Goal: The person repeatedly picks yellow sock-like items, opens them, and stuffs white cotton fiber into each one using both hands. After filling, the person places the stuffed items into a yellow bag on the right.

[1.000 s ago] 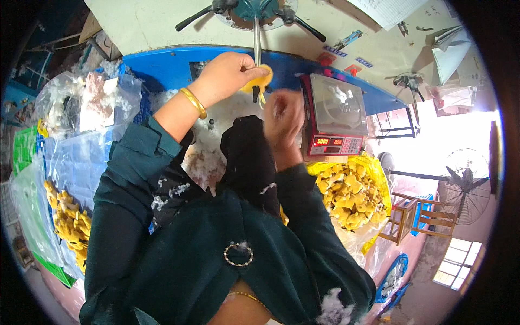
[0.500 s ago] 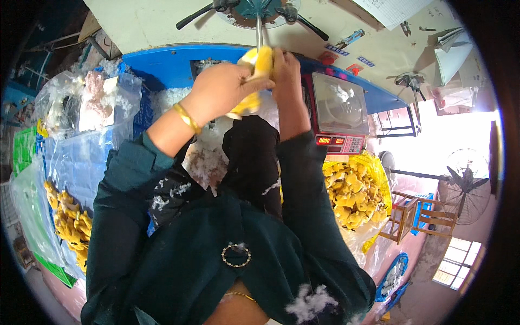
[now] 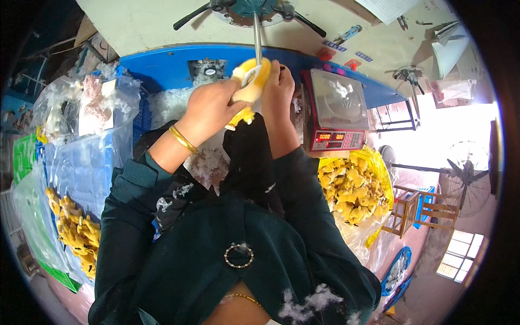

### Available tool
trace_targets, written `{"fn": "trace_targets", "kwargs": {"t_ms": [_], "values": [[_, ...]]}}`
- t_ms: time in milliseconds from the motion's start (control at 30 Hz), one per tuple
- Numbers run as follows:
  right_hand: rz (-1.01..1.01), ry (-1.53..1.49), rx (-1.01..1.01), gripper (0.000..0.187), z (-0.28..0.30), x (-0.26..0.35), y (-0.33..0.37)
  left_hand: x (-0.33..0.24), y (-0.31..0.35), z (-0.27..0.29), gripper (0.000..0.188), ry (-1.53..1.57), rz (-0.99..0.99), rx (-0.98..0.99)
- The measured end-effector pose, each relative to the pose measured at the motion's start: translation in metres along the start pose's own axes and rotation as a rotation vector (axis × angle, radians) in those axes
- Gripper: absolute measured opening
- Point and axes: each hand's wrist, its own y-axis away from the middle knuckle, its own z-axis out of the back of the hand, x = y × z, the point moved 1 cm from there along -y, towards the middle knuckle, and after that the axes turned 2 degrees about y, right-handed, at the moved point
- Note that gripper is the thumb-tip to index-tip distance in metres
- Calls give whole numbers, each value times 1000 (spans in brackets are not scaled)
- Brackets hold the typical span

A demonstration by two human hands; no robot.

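A yellow and white plush toy (image 3: 256,93) is held between my hands, just below a thin metal tube (image 3: 258,38). The tube's lower end meets the toy's upper edge; how far it reaches inside is hidden. My left hand (image 3: 210,110) is closed on the toy's left side, thumb toward its middle. From the right, my right hand (image 3: 278,93) grips its upper edge with bent fingers. Small yellow and white parts of the toy hang below my left hand. Above the tube sits a dark green machine fitting (image 3: 253,7) with black handles.
A red digital scale (image 3: 337,111) stands right of my hands. Below it, a yellow sack (image 3: 355,187) holds many yellow plush pieces. More plush pieces (image 3: 76,227) lie at left near clear plastic bags (image 3: 59,108). White fluff (image 3: 170,105) covers parts of the blue-edged bench (image 3: 157,64).
Both hands and the toy have shifted slightly downward, and the toy is turned so its whitish part shows more. My left wrist has moved a little left and down.
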Motion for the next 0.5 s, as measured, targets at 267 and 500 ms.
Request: {"fn": "trace_targets", "kwargs": {"t_ms": [267,500], "values": [[37,-35,4,31,9,20,52,-6,23,-4,33,-21,-59,-26],[-503,-436,414,30,22,37,8,-22,25,3,49,21,112,-318]]}}
